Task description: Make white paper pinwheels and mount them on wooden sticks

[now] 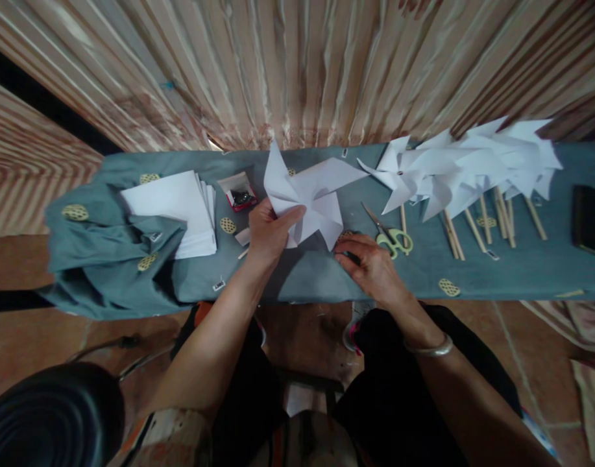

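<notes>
My left hand (270, 235) is closed on a white paper pinwheel (321, 206), its thumb pressed near the centre where the folded points meet. The pinwheel is held up over the cloth-covered table. To the right of it, low over the table, my right hand (370, 263) has its fingers pinched round a small dark object (350, 257), too small and shaded to name. Scissors with light green handles (395, 240) lie just beyond the right hand. A small open red and white box (239, 194) with dark metallic bits inside stands left of the pinwheel.
A stack of white paper (173, 207) lies at the left beside bunched grey-green cloth (102, 227). Several finished pinwheels (453, 172) on wooden sticks (504, 217) overlap at the right. A dark flat object (590, 219) rests at the far right. A pleated curtain (297, 71) hangs behind the table.
</notes>
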Available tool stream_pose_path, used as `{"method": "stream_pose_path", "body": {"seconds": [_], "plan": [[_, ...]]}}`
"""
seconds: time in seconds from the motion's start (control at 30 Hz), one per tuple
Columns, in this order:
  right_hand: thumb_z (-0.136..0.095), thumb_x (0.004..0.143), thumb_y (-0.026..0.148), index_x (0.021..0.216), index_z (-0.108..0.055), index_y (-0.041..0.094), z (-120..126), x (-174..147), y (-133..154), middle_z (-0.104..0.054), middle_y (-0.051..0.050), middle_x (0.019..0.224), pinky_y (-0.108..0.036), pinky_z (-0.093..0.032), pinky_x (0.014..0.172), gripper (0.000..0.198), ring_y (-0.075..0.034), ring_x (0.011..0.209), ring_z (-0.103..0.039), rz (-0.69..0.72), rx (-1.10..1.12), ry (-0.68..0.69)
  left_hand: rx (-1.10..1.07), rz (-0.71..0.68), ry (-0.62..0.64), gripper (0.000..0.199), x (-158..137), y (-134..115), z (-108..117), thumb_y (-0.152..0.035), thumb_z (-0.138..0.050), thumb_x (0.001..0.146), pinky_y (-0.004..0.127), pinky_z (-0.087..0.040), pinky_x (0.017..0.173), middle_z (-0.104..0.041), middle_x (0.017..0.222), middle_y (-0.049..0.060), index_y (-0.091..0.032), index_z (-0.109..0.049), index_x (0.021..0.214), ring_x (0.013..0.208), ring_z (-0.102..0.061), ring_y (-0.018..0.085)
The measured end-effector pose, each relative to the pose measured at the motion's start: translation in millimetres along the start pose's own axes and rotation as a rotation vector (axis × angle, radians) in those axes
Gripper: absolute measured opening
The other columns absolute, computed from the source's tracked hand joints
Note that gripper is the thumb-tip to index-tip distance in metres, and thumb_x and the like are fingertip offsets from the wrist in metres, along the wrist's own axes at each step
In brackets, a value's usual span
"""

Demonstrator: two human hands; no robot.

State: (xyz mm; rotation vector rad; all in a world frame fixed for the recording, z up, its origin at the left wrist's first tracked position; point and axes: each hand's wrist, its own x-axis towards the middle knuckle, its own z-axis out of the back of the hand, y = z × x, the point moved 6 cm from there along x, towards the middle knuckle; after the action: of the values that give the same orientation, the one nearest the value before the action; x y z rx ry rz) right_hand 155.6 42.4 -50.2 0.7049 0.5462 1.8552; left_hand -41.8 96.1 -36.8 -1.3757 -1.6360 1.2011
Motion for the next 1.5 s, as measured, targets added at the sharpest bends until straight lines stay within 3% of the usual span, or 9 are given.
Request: {"method": "stream_pose_path", "body": {"seconds": [0.2,0.47,0.67,0.9,1.33,1.5], "plan": [[-0.057,0.091,0.027,0.092,-0.077,0.023,-0.8,-0.6,-2.2,-0.076,-0.008,0.105,-0.048,-0.053,0.098,0.02,-0.027,0.104,-0.069,-0.02,0.052,0.025,0.022,0.011,-0.001,0.024,-0.3,2.2,1.1,-0.022,-0.084,0.055,0.026,-0.05,0.063,-0.072,0.071,-0.002,-0.017,-0.072,0.075,0.062,-0.062,0.013],[-0.066,0.084,0.025,0.086,-0.077,0.025,-1.4,-0.4,-10.2,-0.076,-0.007,0.104,-0.048,-0.054,0.096,0.011,-0.026,0.102,-0.071,-0.079,0.165,0.018,0.008,0.0,0.0,0.025,0.6,4.0,1.5,-0.024,-0.084,0.053,0.027,-0.051,0.062,-0.072,0.071,-0.002,-0.018,-0.072,0.074,0.062,-0.062,0.014],[-0.059,0.09,0.028,0.091,-0.077,0.023,1.4,-1.6,-12.7,-0.076,-0.008,0.103,-0.046,-0.054,0.096,0.019,-0.025,0.101,-0.071,-0.109,0.204,-0.003,0.017,0.0,0.005,0.026,0.8,2.6,3.3,-0.023,-0.085,0.054,0.028,-0.052,0.063,-0.072,0.073,-0.001,-0.017,-0.072,0.076,0.066,-0.065,0.016],[-0.068,0.084,0.027,0.087,-0.077,0.024,-0.8,-1.6,-14.0,-0.075,-0.008,0.105,-0.048,-0.053,0.097,0.01,-0.025,0.103,-0.07,-0.092,0.211,0.006,0.013,-0.009,0.016,0.026,1.3,2.5,3.1,-0.024,-0.085,0.055,0.028,-0.052,0.064,-0.072,0.074,-0.001,-0.018,-0.071,0.077,0.067,-0.065,0.016],[-0.055,0.09,0.02,0.081,-0.066,0.022,-1.4,-12.7,10.5,-0.071,-0.012,0.11,-0.049,-0.052,0.099,0.015,-0.028,0.11,-0.066,0.023,0.011,0.06,0.021,0.001,0.028,0.025,-3.5,5.7,-0.3,-0.024,-0.085,0.056,0.026,-0.05,0.061,-0.071,0.07,-0.002,-0.017,-0.071,0.075,0.061,-0.062,0.013],[-0.061,0.089,0.024,0.082,-0.067,0.023,22.9,-11.7,11.9,-0.068,-0.01,0.121,-0.052,-0.05,0.103,0.009,-0.028,0.115,-0.065,-0.039,0.11,-0.044,0.064,-0.016,0.02,0.024,-4.6,5.5,-0.8,-0.025,-0.083,0.056,0.025,-0.049,0.06,-0.07,0.068,-0.002,-0.017,-0.071,0.075,0.059,-0.059,0.012]]}}
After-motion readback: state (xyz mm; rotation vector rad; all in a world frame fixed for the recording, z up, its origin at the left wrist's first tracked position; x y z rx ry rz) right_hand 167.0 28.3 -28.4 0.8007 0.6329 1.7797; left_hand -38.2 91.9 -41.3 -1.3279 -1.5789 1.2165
